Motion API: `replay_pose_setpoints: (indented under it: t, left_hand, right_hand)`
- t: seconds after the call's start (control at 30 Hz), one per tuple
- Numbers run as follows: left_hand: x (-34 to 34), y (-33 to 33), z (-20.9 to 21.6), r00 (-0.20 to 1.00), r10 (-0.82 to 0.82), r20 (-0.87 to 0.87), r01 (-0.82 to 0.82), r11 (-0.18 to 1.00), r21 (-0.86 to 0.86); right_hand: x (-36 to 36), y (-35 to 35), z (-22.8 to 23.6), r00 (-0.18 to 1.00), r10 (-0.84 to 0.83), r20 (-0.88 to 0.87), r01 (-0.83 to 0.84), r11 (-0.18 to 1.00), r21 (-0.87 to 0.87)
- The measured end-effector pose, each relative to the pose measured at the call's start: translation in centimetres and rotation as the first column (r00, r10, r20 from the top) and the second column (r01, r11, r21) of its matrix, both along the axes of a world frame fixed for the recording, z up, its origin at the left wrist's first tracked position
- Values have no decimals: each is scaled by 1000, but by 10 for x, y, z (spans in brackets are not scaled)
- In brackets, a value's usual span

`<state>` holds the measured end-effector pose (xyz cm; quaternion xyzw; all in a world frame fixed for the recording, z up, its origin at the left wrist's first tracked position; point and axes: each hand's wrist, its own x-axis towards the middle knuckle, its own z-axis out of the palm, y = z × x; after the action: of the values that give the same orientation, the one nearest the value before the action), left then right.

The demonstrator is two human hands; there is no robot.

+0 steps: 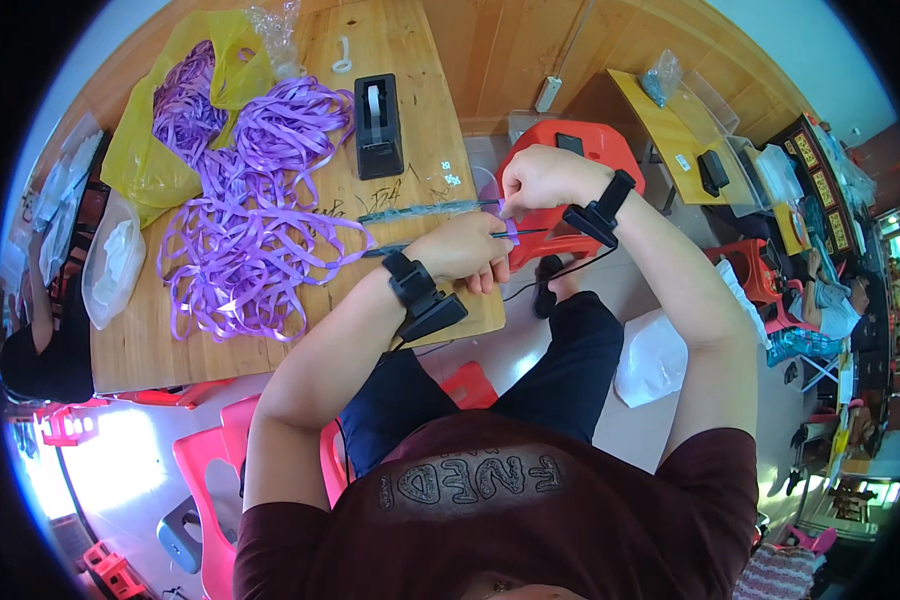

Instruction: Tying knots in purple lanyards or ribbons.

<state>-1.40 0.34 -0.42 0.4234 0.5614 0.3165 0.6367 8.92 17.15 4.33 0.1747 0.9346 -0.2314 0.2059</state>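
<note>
My left hand is closed at the table's right edge, its fingers around a thin dark strand that sticks out to the right. A short bit of purple ribbon shows beside those fingers. Just beyond, my right hand pinches another bit of purple ribbon at the end of a slim, dark, plastic-wrapped bundle. This bundle lies across the wooden table. A second dark bundle runs under my left wrist. To the left, a large tangled heap of purple ribbon spreads over the tabletop.
A yellow plastic bag holds more ribbon. Behind stand a black tape dispenser and a white tape roll. A red stool carrying a dark phone is beyond my right hand. Other people sit at far left and right.
</note>
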Motion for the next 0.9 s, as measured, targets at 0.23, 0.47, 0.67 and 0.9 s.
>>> replay_pose_setpoints:
  t: [0.23, 0.47, 0.67, 0.9]
  left_hand:
    - [2, 0, 3, 1000, 15, -2, -15, 1000, 0]
    - [4, -1, 6, 1000, 8, -15, -8, 1000, -3]
    - [5, -2, 8, 999, 44, -21, -44, 998, -38]
    - [3, 0, 9, 999, 19, -30, -21, 999, -37]
  right_hand:
    - [9, 5, -9, 922, 244, -300, -237, 970, 57]
    - [10, -2, -18, 913, 359, -192, -342, 932, 119]
    - [22, 9, -29, 876, 202, -437, -309, 932, -189]
    - [75, 11, -73, 740, -661, -123, 340, 526, -780]
